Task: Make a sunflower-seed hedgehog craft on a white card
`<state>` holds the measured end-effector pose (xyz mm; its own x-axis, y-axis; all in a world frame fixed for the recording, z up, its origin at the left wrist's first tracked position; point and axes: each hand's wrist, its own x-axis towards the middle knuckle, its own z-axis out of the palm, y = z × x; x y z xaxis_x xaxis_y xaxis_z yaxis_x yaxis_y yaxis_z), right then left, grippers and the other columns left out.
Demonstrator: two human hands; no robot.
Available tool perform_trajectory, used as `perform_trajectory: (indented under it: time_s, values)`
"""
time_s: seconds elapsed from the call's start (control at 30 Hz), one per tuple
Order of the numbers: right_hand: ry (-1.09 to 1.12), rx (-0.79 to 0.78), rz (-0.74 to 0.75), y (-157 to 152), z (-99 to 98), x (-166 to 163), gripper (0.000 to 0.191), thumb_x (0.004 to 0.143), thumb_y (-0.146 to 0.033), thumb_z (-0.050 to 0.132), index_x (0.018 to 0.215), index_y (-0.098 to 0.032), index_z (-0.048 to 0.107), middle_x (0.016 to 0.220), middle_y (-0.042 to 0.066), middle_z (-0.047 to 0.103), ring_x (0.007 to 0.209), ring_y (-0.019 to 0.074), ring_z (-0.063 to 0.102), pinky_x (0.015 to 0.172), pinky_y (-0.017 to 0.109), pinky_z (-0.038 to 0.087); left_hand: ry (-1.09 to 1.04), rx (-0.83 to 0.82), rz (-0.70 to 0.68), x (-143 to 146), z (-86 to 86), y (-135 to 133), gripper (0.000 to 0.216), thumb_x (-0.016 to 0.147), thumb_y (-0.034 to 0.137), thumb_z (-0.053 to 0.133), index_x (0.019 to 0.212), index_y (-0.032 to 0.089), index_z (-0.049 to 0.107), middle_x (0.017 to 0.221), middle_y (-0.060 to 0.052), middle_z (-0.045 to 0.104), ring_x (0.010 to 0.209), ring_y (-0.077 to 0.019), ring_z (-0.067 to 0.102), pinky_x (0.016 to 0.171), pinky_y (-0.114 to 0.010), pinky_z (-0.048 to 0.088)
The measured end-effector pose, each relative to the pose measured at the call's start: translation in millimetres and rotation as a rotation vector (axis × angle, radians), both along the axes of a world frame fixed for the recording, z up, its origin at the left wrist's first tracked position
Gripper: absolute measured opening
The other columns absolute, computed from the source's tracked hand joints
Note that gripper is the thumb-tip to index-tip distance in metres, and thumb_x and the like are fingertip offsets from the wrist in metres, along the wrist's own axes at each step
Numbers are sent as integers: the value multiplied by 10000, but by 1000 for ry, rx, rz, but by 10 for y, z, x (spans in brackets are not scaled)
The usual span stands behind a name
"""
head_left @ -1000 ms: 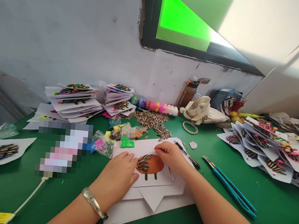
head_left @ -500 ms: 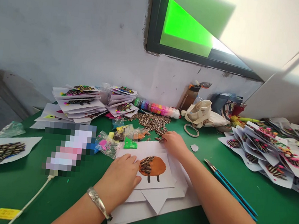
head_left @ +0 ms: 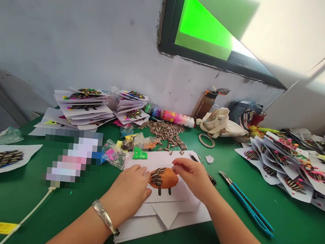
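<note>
A white paper sheet lies on a loose pile of sheets before me. On it is an orange clay body with two dark legs, partly covered with striped sunflower seeds. My left hand, with a silver bracelet on the wrist, rests flat on the sheet's left side, fingers stretched toward the clay. My right hand hovers at the clay's right edge, fingers pinched together on something too small to make out. A heap of loose sunflower seeds lies just beyond the sheet.
Stacks of finished seed pictures stand at the back left, more spread at right. A blue-handled knife lies right of my arm. Small clay bags, a row of coloured clay tubs, a tape ring and a bottle sit behind.
My right hand reached out to the seed heap half a second ago and has come back to the clay body with its fingers pinched. The left hand stayed on the sheet.
</note>
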<state>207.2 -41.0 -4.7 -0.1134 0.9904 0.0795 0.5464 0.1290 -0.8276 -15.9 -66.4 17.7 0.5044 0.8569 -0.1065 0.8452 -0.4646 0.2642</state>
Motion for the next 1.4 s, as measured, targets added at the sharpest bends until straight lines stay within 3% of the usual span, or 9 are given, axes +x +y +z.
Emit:
perform_trajectory:
  time_s: [0.07,0.2,0.53,0.87,1.1,1.4]
  values:
    - [47,-66,29,-72,-23,-92,139,823,-251,521,873,-232,649,772,-10,661,740,161,603,679,268,460,7,-6,1,1,12,1,287,852,273,518,1076,149,648,1090,-129,638,1118,-304,534,988,-443,426]
    - [-43,-54,78,-32,-102,-175,108,790,-216,513,768,-215,619,709,-29,603,666,133,533,595,239,401,18,-29,2,8,25,8,291,853,261,506,1084,151,643,1096,-125,634,1114,-301,534,978,-442,433]
    - [-83,-61,122,-34,-168,-219,182,797,-176,475,752,-206,649,704,-25,639,660,131,563,598,224,415,24,-34,2,16,2,9,325,860,262,498,1131,133,625,1143,-138,626,1153,-313,514,1002,-461,418]
    - [-371,238,171,-35,-210,-203,207,841,-81,504,881,-184,679,848,48,657,813,173,573,743,272,423,12,-11,5,27,3,8,279,858,258,514,1085,154,637,1083,-118,623,1096,-296,531,960,-440,440]
    - [-557,267,229,-27,-203,-210,191,888,-101,497,838,-161,672,787,63,648,800,193,548,739,296,407,25,-19,2,23,10,2,279,864,263,517,1090,151,635,1090,-121,621,1093,-294,530,959,-435,438]
    - [-594,310,267,-43,-197,-249,245,902,-92,483,689,-165,577,703,39,596,725,172,479,703,284,377,20,-8,-4,24,0,1,278,857,255,527,1087,144,638,1085,-122,626,1090,-298,535,958,-443,441]
